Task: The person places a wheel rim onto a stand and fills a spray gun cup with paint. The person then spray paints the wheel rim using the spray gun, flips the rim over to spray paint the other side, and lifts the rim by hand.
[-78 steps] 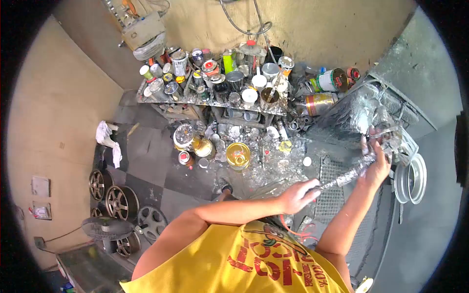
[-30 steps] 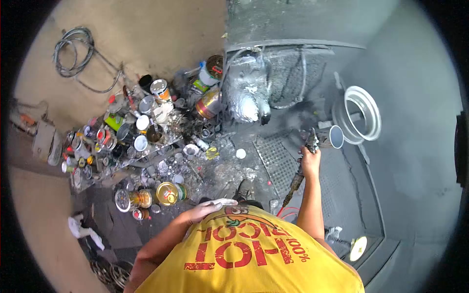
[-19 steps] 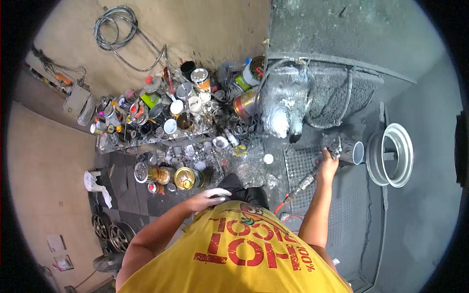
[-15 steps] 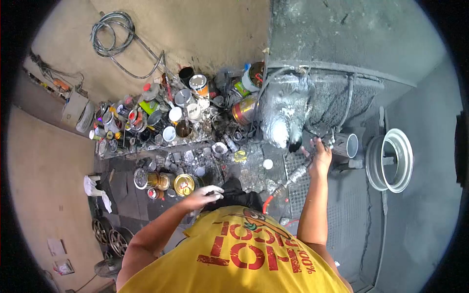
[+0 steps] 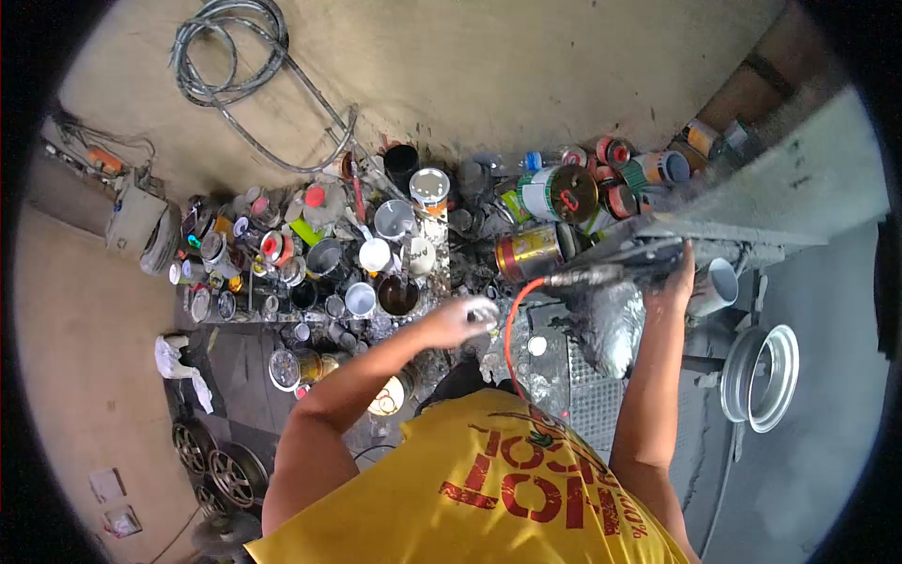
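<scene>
My right hand (image 5: 669,287) is wrapped round a paint-crusted spray gun (image 5: 606,274), raised at the right beside the edge of a grey panel (image 5: 752,207). A pale cup (image 5: 717,287) shows just right of the hand. An orange-red air hose (image 5: 510,334) runs from the gun's fitting down past my shirt. My left hand (image 5: 458,322), whitened with paint at the fingers, hovers before the cluttered bench. Its fingers are loosely curled and apart, slightly blurred, with nothing plain between them. Below the gun lies a silver-coated lump (image 5: 611,329), partly hidden by my right forearm.
Paint cans, cups and jars crowd the bench (image 5: 434,230), including a gold can (image 5: 528,257). A silver wheel rim (image 5: 759,376) is mounted at the right. A coiled hose (image 5: 230,56) hangs on the wall. More wheels (image 5: 235,470) stand at lower left.
My right hand has raised the spray gun, swinging its hose fitting up and left. My left hand has moved up and right, towards the bench. The view has shifted, showing more cans behind the panel.
</scene>
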